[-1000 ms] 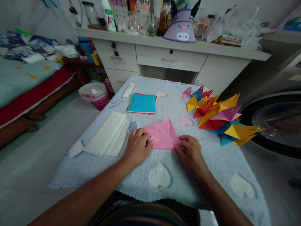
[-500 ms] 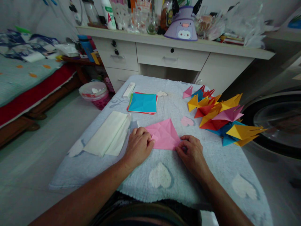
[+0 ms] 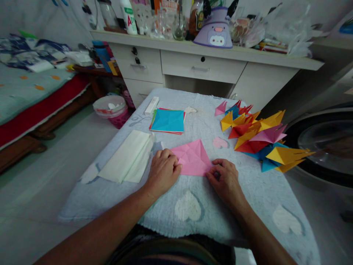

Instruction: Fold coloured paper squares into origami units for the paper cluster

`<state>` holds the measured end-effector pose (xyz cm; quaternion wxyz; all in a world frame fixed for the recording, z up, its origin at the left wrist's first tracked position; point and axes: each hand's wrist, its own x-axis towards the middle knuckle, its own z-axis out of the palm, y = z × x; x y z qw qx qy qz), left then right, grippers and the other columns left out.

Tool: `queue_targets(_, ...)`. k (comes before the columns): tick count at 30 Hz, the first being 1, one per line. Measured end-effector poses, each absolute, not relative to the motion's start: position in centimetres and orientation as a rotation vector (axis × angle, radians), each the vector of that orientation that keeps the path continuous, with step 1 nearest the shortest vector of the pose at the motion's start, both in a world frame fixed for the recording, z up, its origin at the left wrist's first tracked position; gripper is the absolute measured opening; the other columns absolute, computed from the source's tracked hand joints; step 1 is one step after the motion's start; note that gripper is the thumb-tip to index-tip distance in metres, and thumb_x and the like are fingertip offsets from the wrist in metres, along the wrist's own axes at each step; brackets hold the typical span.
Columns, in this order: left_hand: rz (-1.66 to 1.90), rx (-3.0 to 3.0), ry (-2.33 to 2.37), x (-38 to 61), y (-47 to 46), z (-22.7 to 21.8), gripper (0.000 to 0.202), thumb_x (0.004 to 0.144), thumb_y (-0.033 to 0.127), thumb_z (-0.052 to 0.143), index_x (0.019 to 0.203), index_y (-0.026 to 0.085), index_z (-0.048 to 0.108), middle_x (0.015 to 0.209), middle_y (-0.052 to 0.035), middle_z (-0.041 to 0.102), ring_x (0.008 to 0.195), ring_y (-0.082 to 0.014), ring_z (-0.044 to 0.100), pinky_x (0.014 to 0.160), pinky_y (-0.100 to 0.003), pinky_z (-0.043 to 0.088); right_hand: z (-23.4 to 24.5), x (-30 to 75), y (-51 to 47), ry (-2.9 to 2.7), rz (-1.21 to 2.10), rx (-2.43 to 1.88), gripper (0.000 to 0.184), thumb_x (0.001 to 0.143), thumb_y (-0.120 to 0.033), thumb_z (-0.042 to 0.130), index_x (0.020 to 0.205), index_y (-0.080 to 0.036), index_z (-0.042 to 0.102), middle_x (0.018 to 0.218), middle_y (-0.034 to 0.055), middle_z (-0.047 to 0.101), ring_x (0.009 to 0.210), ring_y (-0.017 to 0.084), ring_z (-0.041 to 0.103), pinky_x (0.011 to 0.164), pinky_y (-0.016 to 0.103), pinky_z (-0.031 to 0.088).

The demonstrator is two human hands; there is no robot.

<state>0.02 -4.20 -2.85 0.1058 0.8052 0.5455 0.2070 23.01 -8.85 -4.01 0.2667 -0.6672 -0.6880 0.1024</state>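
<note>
A creased pink paper (image 3: 192,158) lies folded on the light blue towel-covered table (image 3: 248,191). My left hand (image 3: 163,172) is curled on the paper's left corner, fingers pressed together on it. My right hand (image 3: 224,180) pinches the paper's lower right corner against the table. Both hands rest on the cloth.
A stack of coloured paper squares (image 3: 167,121), blue on top, lies further back. A pile of folded paper shapes (image 3: 259,138) sits at the right. Folded white cloth (image 3: 129,156) lies at the left. A white desk (image 3: 198,66) with clutter stands behind, a pink bin (image 3: 110,109) on the floor.
</note>
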Motion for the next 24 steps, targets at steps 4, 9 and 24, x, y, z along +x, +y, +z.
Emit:
queue_targets(4,0.619,2.367,1.639,0.1,-4.2,-2.9,0.009,0.08,0.025,0.062,0.08,0.02,0.054,0.091,-0.0052,0.056,0.094,-0.0248,0.049,0.086,-0.04,0.041,-4.0,23.0,-8.9,-1.856,0.266,-1.809,0.01,0.076,-0.023,0.068,0.067,-0.02,0.067,0.106,0.0086,0.063,0.099,0.027,0.054,0.087,0.043,0.039)
queue_targets(9,0.681,2.422,1.664,0.3,-4.6,-2.6,0.024,0.08,0.026,0.066,0.101,0.02,0.056,0.104,-0.0071,0.057,0.101,-0.0275,0.047,0.086,-0.043,0.038,-4.1,23.0,-8.8,-1.864,0.268,-1.797,0.011,0.077,-0.024,0.067,0.067,-0.021,0.066,0.106,0.0086,0.062,0.099,0.027,0.054,0.088,0.044,0.04)
queue_targets(24,0.321,2.888,0.99,0.2,-5.4,-2.9,0.021,0.093,0.019,0.053,0.112,0.021,0.06,0.102,-0.0054,0.063,0.098,-0.0215,0.055,0.084,-0.035,0.046,-4.1,23.1,-8.8,-1.855,0.254,-1.803,0.011,0.078,-0.025,0.066,0.068,-0.02,0.065,0.106,0.0089,0.062,0.1,0.027,0.054,0.088,0.044,0.04)
